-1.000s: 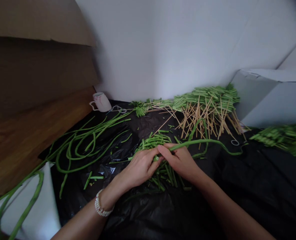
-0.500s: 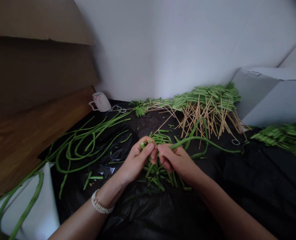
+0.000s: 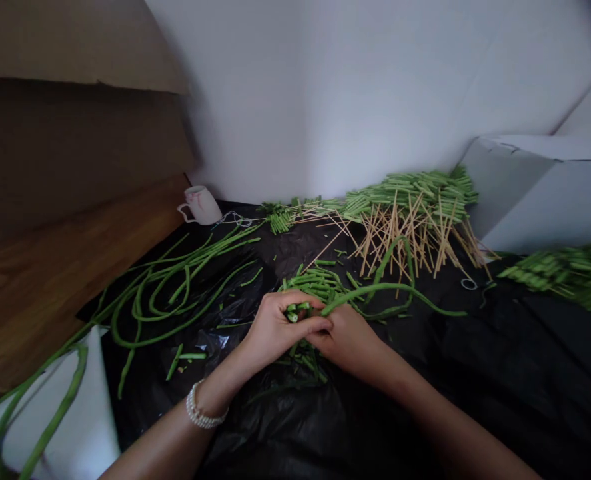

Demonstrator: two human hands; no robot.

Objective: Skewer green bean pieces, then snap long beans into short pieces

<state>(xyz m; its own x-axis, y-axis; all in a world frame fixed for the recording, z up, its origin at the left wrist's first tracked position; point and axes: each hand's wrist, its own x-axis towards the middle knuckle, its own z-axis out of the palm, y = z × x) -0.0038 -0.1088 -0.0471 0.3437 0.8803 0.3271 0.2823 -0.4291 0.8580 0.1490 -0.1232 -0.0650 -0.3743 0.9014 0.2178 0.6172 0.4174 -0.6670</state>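
Observation:
My left hand [image 3: 282,327], with a pearl bracelet [image 3: 202,408] at its wrist, is closed around a few short green bean pieces [image 3: 295,312]; their cut ends show between thumb and fingers. Against it, fingers touching, is my right hand [image 3: 348,333], closed on one end of a long green bean [image 3: 390,288]. The bean's other end trails off to the right over the black plastic sheet [image 3: 295,427]. Beneath and behind both hands lies a heap of cut bean pieces [image 3: 320,283]. The fingertips of my right hand are partly hidden.
Long whole beans [image 3: 170,300] curl on the left. At the back, skewered bean pieces [image 3: 410,187] are stacked with wooden sticks [image 3: 410,233] jutting forward. A white mug [image 3: 202,205] stands by the wall. Another bean stack [image 3: 570,273] and a white box [image 3: 550,193] are right.
Both hands have come closer together and turned; my left thumb now reaches across to the right hand. The long bean has shifted left and slightly down with my right hand.

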